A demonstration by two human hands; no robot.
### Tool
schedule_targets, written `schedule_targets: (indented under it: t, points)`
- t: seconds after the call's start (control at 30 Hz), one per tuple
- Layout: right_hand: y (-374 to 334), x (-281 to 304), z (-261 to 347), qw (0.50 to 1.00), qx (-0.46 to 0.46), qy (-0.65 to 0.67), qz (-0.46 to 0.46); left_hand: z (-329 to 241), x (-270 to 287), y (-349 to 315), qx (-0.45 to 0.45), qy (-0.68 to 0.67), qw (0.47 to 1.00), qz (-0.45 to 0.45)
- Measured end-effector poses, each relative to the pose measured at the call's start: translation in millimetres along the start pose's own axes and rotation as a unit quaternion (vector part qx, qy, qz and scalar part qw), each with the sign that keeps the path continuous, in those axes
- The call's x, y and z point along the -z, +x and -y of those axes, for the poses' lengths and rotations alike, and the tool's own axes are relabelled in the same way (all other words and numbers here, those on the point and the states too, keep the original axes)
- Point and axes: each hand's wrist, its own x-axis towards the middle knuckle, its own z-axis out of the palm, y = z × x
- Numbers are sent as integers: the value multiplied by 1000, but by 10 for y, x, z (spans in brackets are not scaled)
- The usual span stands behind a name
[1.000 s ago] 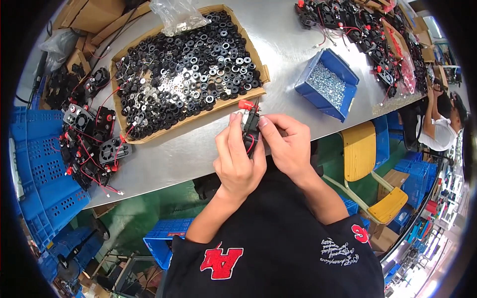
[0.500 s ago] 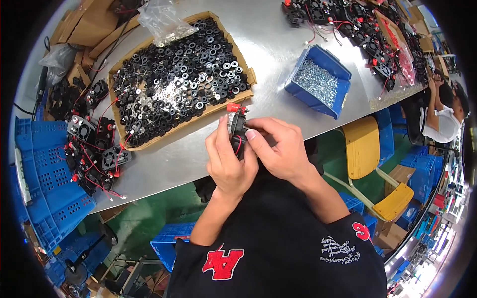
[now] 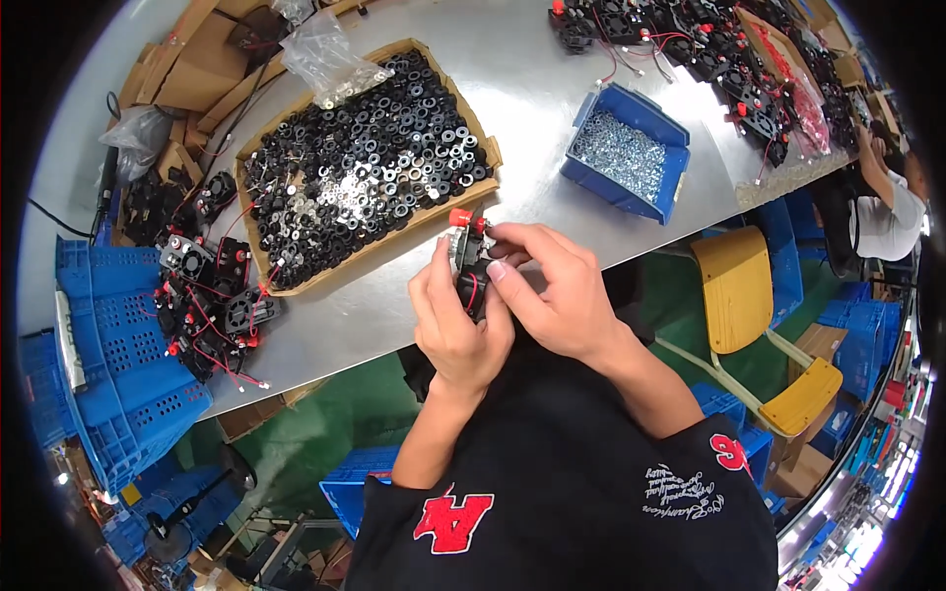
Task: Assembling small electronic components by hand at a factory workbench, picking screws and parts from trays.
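Note:
A small black fan unit (image 3: 471,258) with red knobs on top and a red wire sits upright between my hands, just off the table's near edge. My left hand (image 3: 455,320) is wrapped round it from the left and below. From the right, the closed thumb and fingers of my right hand (image 3: 552,286) grip its side; any small part between those fingertips is hidden. Beyond my hands lies a shallow cardboard tray (image 3: 370,248) full of black rings, washers and silver metal bits. Right of it stands a blue bin (image 3: 619,194) of small silver hardware.
More fan units (image 3: 212,286) with red wires are heaped at the table's left, by a blue perforated crate (image 3: 123,315). Another heap (image 3: 709,74) lies at the far right. A clear plastic bag (image 3: 325,59) rests on the tray's far edge. A yellow chair (image 3: 737,291) stands right; another person (image 3: 887,212) sits beyond.
The view has shifted slightly, so the left-hand things appear further right. The fan unit stays in both hands, turned a little, with more of its silver upper part showing.

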Motion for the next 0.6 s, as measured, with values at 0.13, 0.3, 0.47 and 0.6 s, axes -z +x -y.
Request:
schedule_targets:
  t: [0.13, 0.3, 0.47, 0.6]
  points:
    - [-53, 70, 77, 995, -47, -14, 85, -58, 91, -57, -10, 8, 1000, -15]
    - [-171, 3, 140, 999, 23, 26, 19, -136, 252, -153, 11, 19, 1000, -21]
    - [-308, -47, 53, 996, 80, 12, 41, -169, 402, -258, 165, -150, 975, -4]
    - [-566, -6, 106, 992, -23, 127, 12, -282, 703, -200, 441, -569, 690, 79]
